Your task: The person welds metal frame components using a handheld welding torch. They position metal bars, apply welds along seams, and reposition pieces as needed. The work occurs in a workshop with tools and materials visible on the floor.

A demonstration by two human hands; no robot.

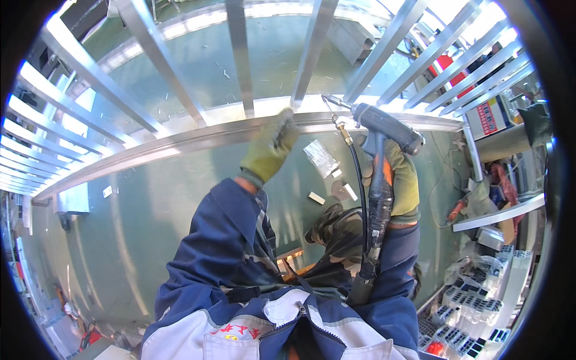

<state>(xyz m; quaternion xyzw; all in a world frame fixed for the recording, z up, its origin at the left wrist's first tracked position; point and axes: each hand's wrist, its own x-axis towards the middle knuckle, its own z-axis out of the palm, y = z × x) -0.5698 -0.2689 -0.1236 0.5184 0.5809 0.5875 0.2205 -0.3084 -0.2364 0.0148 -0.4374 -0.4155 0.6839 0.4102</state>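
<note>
Right now our right hand [401, 175] has its grip wrapped around the welding torch [384, 129], whose nozzle points at the metal frame's rail [180, 141] so the tip meets a bar joint. Our gloved left hand [271, 146] presses closed on that rail, seemingly steadying it, above the green floor [120, 222].

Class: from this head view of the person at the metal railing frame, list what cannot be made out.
- Right hand: its grip is largely hidden behind the welding torch.
- Torch tip at the frame rail: too small and washed out by glare.
- Left hand: glove covers the fingers.
- Box of small parts: cut off by the picture's rim.
</note>
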